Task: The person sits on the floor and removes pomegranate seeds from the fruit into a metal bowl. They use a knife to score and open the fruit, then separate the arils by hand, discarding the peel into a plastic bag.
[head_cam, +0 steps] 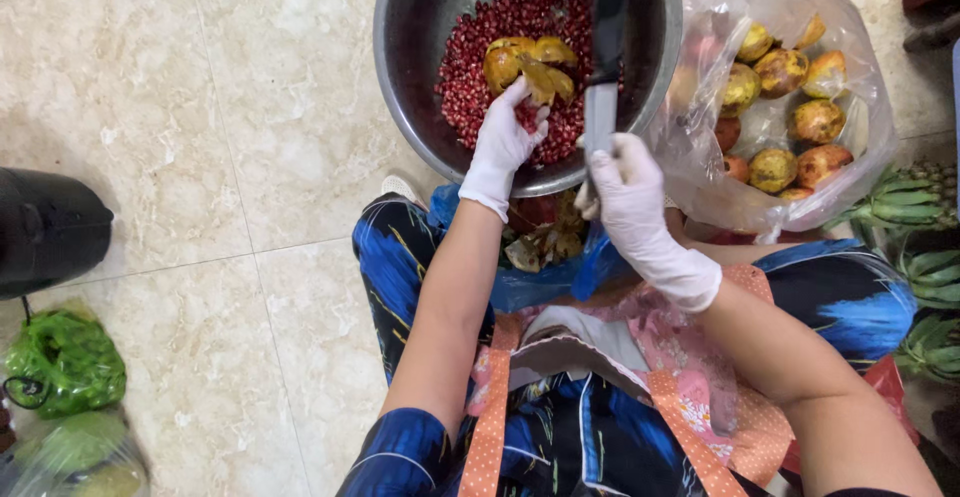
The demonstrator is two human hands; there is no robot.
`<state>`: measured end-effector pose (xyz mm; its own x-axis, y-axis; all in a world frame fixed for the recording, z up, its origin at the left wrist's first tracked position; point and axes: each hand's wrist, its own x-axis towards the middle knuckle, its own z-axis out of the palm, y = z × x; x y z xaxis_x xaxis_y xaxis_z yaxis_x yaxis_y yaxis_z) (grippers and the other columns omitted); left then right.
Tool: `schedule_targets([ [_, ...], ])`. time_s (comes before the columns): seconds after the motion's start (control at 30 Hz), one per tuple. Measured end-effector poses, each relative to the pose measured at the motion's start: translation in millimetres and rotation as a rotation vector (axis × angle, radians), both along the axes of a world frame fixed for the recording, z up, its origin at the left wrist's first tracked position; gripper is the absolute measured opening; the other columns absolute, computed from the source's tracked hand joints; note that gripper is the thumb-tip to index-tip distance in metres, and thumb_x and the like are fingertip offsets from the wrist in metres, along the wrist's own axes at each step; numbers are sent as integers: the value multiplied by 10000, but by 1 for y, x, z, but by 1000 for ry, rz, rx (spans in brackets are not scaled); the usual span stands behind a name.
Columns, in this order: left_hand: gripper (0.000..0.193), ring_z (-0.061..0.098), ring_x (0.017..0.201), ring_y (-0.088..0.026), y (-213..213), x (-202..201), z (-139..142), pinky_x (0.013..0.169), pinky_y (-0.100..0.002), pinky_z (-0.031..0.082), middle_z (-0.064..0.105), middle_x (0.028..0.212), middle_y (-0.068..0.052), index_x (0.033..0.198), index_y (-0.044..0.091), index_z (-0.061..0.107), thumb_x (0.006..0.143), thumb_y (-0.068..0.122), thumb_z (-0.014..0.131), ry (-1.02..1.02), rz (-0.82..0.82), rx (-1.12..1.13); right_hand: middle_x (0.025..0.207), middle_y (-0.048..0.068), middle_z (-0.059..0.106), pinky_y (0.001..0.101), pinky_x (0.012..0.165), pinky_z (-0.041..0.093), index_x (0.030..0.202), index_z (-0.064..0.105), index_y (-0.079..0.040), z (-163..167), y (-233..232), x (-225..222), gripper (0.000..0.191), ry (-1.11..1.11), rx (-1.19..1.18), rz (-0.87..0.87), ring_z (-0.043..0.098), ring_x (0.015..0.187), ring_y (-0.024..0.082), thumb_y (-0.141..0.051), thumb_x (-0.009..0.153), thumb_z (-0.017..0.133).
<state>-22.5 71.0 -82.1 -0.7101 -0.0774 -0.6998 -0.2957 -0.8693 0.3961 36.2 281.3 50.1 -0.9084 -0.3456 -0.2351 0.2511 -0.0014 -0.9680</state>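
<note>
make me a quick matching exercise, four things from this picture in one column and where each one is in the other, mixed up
Things:
1. knife
2. pomegranate piece
3. whole pomegranates
4. red seeds

Places:
a. in the clear plastic bag
b. loose in the steel bowl
c. in the right hand
d. in the left hand

Pairs: 1-c, 2-d, 3-a, 4-b

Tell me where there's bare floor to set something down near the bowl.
Open tile floor lies left of the metal bowl, between it, the black object and the green bags. Right of the bowl is crowded: the clear bag of pomegranates and pineapples.
</note>
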Motion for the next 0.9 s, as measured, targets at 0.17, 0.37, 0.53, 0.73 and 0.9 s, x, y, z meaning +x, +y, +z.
schedule_targets([
  [0.17, 380, 571, 846, -149, 1, -3, 3, 699, -325, 451, 662, 912, 13, 1060, 169, 711, 865, 494, 730, -52, -37, -254, 705, 23, 609, 223, 402, 426, 1183, 602, 10, 6, -4, -1, 245, -196, 51, 13, 542, 486, 80, -179, 1032, 568],
  [0.37, 343, 605, 1012, -146, -5, 0, 24, 850, -373, 416, 698, 1114, 34, 1153, 195, 686, 882, 402, 709, 157, -112, -302, 697, -10, 612, 213, 418, 413, 1161, 633, -25, 8, -1, -22, 236, -148, 182, -13, 540, 502, 53, -201, 1011, 585],
  [0.53, 533, 593, 1044, -177, -9, 9, 31, 939, -553, 396, 650, 1166, 24, 1268, 254, 555, 750, 137, 604, 266, -115, -203, 632, -8, 566, 226, 414, 368, 1113, 675, -41, -4, 3, -40, 182, -311, 146, -23, 465, 461, 62, -165, 1005, 595],
  [0.73, 400, 593, 1053, -261, 9, 4, 13, 957, -605, 489, 611, 1155, -51, 1291, 149, 576, 910, 185, 691, 147, 41, -332, 570, -16, 527, 242, 386, 337, 1065, 651, -69, -6, 5, -40, 144, -474, 43, -2, 427, 409, 78, -190, 1000, 606],
  [0.9, 289, 670, 898, -195, 19, 0, 10, 777, -455, 530, 689, 1063, -4, 1196, 236, 570, 947, 382, 595, -50, 315, 35, 573, -31, 519, 239, 389, 338, 1071, 642, -61, 1, 3, -37, 146, -502, 4, 14, 426, 410, 75, -184, 1002, 603],
])
